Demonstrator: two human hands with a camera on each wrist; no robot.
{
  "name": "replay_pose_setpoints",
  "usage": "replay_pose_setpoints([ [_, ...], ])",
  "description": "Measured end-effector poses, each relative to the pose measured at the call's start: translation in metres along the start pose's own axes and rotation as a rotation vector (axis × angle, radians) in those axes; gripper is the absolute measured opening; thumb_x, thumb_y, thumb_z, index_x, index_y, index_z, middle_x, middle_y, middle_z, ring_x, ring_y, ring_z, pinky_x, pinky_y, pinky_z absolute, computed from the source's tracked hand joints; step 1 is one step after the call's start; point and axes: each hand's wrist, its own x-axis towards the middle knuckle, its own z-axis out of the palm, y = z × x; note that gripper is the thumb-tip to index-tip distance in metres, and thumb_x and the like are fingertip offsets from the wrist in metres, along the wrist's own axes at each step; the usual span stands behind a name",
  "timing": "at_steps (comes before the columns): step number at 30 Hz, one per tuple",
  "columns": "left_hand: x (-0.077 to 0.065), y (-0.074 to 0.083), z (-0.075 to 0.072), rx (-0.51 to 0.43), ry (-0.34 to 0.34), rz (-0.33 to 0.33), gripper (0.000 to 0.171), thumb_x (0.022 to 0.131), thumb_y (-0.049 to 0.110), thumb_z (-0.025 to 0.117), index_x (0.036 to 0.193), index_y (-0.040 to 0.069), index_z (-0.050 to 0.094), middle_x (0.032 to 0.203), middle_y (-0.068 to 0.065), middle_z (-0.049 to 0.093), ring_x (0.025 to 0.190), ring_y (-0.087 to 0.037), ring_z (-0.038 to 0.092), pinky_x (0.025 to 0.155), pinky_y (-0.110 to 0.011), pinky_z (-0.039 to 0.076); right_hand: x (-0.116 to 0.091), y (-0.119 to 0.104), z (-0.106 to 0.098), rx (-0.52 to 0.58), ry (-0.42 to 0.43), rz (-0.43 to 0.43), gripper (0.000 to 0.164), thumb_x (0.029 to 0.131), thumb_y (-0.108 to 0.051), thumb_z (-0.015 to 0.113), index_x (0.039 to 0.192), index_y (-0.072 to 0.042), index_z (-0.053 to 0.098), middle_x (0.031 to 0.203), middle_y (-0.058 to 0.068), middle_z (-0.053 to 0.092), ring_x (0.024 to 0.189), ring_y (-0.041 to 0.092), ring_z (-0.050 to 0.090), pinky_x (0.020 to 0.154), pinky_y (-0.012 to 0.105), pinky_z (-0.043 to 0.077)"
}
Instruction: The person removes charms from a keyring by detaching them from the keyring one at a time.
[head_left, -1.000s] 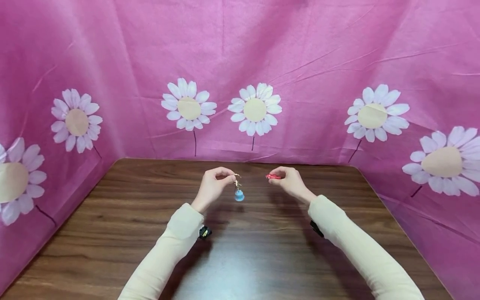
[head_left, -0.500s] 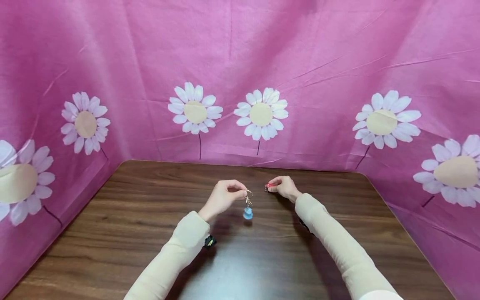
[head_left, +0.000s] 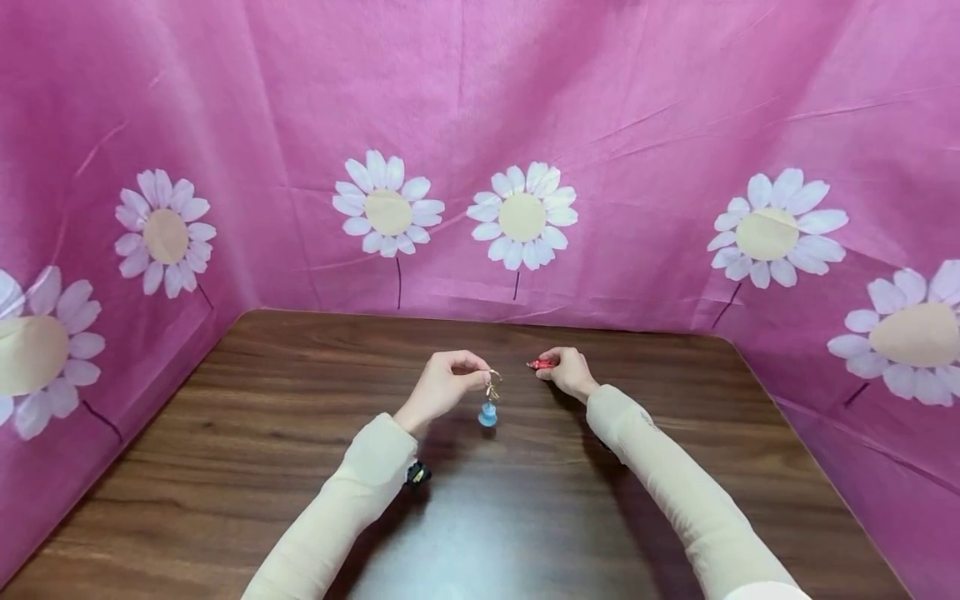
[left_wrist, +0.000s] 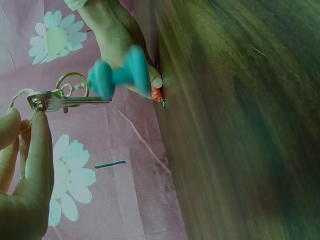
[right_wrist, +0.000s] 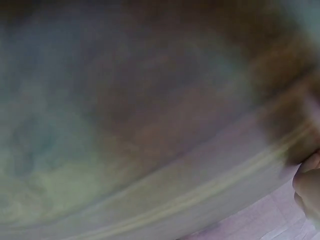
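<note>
My left hand (head_left: 442,387) pinches a gold key ring (head_left: 496,377) between thumb and fingers, above the table. A metal key (left_wrist: 70,101) and a blue charm shaped like a spool (head_left: 488,414) hang from it; the charm is blurred in the left wrist view. To the right and a little farther back, my right hand (head_left: 570,371) pinches a small red object (head_left: 542,364) with a metal bit at its left end. Most of the red object (left_wrist: 157,93) is covered by the fingers, so I cannot tell its kind. The right wrist view is mostly blurred, with fingers (right_wrist: 307,187) at its right edge.
A brown wood-grain table (head_left: 300,433) spreads under both hands. Pink cloth (head_left: 615,100) printed with white daisies (head_left: 522,217) stands around its back and sides. Black wrist gear (head_left: 418,474) shows at the left cuff.
The hands have come closer together: the right has moved left and slightly down, the left slightly down with the keys. The metal end of the red object now shows. The head view has shifted slightly.
</note>
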Motion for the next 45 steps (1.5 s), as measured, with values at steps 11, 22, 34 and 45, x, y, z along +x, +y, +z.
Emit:
replay_pose_setpoints([
  [11, 0.012, -0.013, 0.002, -0.016, 0.009, -0.027, 0.014, 0.08, 0.0, 0.065, 0.09, -0.009, 0.066, 0.085, -0.023, 0.067, 0.067, -0.007, 0.058, 0.067, -0.021, 0.051, 0.0, 0.001, -0.004, 0.001, -0.018, -0.012, 0.04, 0.075, -0.008, 0.073, 0.112, 0.003, 0.061, 0.104, 0.019, 0.065, 0.095, 0.027, 0.06, 0.087, 0.038, 0.045],
  [22, 0.018, -0.032, 0.0, -0.03, 0.059, -0.006, 0.012, 0.079, 0.0, 0.065, 0.089, -0.006, 0.066, 0.084, -0.016, 0.069, 0.068, -0.007, 0.062, 0.069, -0.024, 0.054, -0.002, -0.001, -0.02, 0.022, 0.012, -0.017, 0.038, 0.082, -0.027, 0.067, 0.109, -0.001, 0.063, 0.107, 0.015, 0.066, 0.101, 0.028, 0.058, 0.086, 0.037, 0.046],
  [34, 0.023, -0.023, 0.001, -0.046, 0.009, -0.001, 0.013, 0.08, -0.001, 0.063, 0.092, -0.006, 0.066, 0.089, -0.021, 0.068, 0.07, -0.007, 0.062, 0.072, -0.026, 0.054, -0.014, -0.016, -0.036, 0.054, 0.057, -0.1, 0.03, 0.085, -0.017, 0.063, 0.109, 0.0, 0.064, 0.11, 0.016, 0.065, 0.106, 0.03, 0.057, 0.091, 0.043, 0.043],
  [45, 0.017, -0.014, 0.006, -0.08, -0.001, 0.032, 0.014, 0.081, -0.001, 0.064, 0.094, -0.007, 0.066, 0.093, -0.023, 0.067, 0.076, -0.016, 0.066, 0.076, -0.035, 0.054, -0.064, -0.058, -0.025, 0.38, -0.063, -0.205, 0.028, 0.084, -0.02, 0.065, 0.107, -0.002, 0.066, 0.106, 0.013, 0.067, 0.102, 0.021, 0.059, 0.087, 0.036, 0.047],
])
